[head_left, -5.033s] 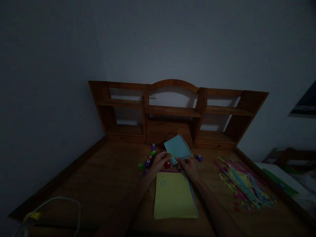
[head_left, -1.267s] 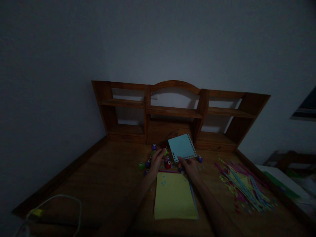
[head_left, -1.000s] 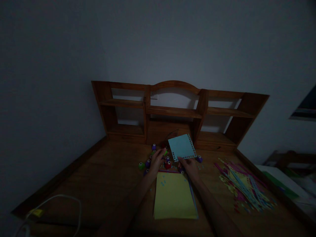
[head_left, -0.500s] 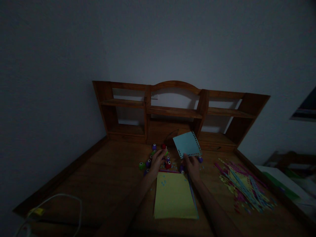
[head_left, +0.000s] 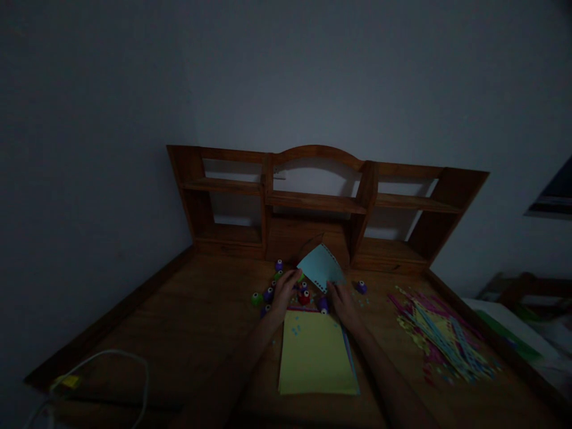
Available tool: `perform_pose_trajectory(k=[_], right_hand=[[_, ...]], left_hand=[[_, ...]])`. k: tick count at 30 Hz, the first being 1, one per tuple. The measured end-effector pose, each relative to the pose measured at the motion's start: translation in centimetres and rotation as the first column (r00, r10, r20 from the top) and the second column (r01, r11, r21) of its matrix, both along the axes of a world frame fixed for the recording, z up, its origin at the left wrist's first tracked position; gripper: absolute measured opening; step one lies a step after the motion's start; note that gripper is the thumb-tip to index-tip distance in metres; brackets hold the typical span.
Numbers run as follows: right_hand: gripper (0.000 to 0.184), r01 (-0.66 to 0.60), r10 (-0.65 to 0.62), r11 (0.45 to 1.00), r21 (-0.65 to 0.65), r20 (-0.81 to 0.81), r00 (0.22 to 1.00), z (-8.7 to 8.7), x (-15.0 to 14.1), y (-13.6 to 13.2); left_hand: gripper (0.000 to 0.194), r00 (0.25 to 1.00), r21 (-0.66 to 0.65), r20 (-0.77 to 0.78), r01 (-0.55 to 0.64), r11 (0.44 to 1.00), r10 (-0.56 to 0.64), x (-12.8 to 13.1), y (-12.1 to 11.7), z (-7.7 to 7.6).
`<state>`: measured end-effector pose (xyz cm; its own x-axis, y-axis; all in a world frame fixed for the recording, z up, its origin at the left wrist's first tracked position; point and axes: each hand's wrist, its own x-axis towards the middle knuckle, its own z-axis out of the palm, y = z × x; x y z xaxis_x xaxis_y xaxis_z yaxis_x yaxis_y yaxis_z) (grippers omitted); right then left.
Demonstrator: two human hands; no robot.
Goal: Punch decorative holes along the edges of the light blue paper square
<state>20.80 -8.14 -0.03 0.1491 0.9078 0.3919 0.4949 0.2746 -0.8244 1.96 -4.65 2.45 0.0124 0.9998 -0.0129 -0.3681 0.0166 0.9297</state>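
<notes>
A light blue square sheet of paper [head_left: 320, 265] with small holes along two edges is tilted above the desk. My right hand [head_left: 342, 302] pinches its lower right part. Curled fingers of my left hand [head_left: 285, 292] are at the paper's left corner, beside a green craft punch [head_left: 301, 277]; what they grip is hidden. Around the hands are several round, eye-marked craft punches, among them a red one [head_left: 304, 297], a purple one [head_left: 323, 305] by my right hand and a green one [head_left: 256, 298] at left. A yellow paper stack [head_left: 318, 357] lies nearest me, with blue bits on it.
A wooden shelf unit [head_left: 313, 202] stands along the back of the desk [head_left: 192, 322]. At right lies a pile of punched paper strips [head_left: 442, 336]. Another purple punch [head_left: 361, 287] sits right of my right hand. A white cable [head_left: 145, 381] loops at the front left.
The blue sheet has swung left and turned, bringing its left corner to my left fingers. My right hand has shifted slightly left, as has the purple punch beside it. My left hand barely moved.
</notes>
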Motion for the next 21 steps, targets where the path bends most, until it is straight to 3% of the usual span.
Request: perform_pose_trajectory(k=[8, 15, 21], right_hand=[[0.045, 0.030, -0.029, 0.999, 0.013, -0.118, 0.993, 0.5, -0.4, -0.4], [0.041, -0.249, 0.187, 0.958, -0.145, -0.343, 0.920, 0.8, -1.6, -0.8], [0.039, -0.153, 0.151, 0.988, 0.004, -0.189, 0.970, 0.7, -1.3, -0.5]], left_hand=[[0.042, 0.998, 0.056, -0.036, 0.052, 0.997, -0.050, -0.1, 0.0, -0.1], [0.040, 0.999, 0.046, -0.050, 0.003, 0.999, -0.001, 0.1, 0.4, -0.4], [0.036, 0.999, 0.074, -0.050, -0.009, 0.997, 0.013, 0.0, -0.5, 0.1]])
